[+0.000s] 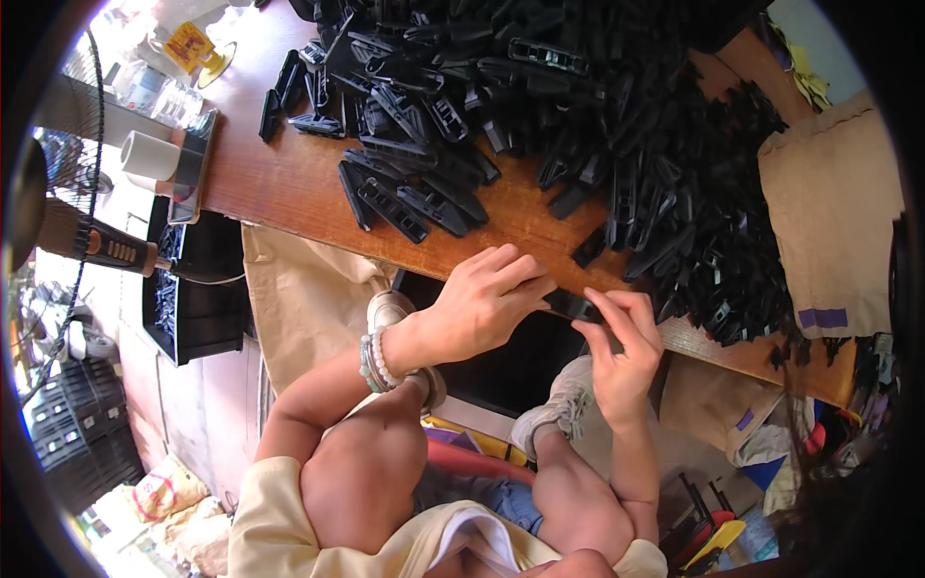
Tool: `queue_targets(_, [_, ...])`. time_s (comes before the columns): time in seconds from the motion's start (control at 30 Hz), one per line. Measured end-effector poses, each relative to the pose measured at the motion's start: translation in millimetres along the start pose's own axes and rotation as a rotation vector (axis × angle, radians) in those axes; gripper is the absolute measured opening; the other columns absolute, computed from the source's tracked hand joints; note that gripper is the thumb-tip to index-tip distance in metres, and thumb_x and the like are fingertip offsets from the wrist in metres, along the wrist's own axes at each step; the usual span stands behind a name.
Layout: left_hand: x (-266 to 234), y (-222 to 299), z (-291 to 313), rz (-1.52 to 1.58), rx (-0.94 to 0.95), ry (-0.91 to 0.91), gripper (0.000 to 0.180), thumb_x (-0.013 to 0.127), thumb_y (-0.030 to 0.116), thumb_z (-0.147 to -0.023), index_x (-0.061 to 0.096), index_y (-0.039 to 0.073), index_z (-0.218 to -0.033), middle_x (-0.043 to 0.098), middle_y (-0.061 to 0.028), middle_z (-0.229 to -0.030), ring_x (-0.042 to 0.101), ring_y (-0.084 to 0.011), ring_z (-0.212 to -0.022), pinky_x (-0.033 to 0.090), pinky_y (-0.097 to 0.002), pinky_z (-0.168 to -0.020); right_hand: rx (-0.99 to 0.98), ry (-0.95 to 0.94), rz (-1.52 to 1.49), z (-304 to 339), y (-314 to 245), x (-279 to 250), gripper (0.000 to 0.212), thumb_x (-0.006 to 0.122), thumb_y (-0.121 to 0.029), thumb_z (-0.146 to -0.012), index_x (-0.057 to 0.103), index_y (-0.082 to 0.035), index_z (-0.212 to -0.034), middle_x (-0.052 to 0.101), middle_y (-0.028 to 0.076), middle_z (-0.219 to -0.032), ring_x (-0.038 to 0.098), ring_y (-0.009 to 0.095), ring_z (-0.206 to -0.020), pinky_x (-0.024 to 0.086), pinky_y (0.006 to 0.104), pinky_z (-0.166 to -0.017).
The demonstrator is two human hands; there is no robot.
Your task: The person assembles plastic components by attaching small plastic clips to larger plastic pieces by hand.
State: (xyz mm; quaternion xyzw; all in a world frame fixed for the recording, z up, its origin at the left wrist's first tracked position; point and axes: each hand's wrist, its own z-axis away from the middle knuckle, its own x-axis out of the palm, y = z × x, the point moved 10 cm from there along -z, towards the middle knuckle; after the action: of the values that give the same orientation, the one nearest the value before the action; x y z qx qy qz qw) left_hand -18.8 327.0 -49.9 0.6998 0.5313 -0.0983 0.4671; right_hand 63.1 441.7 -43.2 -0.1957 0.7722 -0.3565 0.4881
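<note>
Just off the front edge of the wooden table [289,207], a small black plastic part [572,306] is held between my two hands. My left hand [487,303], with a beaded bracelet at its wrist, has curled fingers closed at the part's left end. At its right end, my right hand [628,349] pinches it between thumb and fingers. My fingers cover both ends of the part. Beyond my hands lies a big heap of similar long black plastic pieces [424,116]. A second dense pile of black parts [718,279] reaches the table's right front edge.
A black bin [214,313] with small dark parts stands left of the table, near a fan [72,207] and a white paper roll [149,154]. A tan sack [833,217] lies at the right. Under my hands is a dark container [491,371].
</note>
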Motion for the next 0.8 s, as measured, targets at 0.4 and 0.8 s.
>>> queue_targets(0.4, [2.0, -4.7, 1.2, 0.036, -0.017, -0.021, 0.037, 0.077, 0.003, -0.066, 0.068, -0.001, -0.101, 0.058, -0.0089, -0.096, 0.056, -0.0251, -0.074, 0.048, -0.0367, -0.062, 0.055, -0.053, -0.103, -3.6, 18.2, -4.0, 0.040, 0.078, 0.007, -0.065, 0.071, 0.002, -0.104, 0.057, 0.007, -0.088, 0.053, 0.022, -0.079, 0.044, 0.0330, -0.067])
queue_targets(0.8, [-4.7, 5.4, -5.0, 0.150, -0.003, -0.080, 0.026, 0.078, 0.011, -0.074, 0.068, -0.001, -0.095, 0.060, -0.0097, -0.089, 0.061, -0.0266, -0.073, 0.050, -0.0362, -0.062, -0.099, -0.064, -0.051, -0.8, -8.2, 8.6, 0.034, 0.074, 0.012, -0.068, 0.071, 0.002, -0.100, 0.061, 0.011, -0.093, 0.059, 0.027, -0.087, 0.049, 0.0349, -0.069])
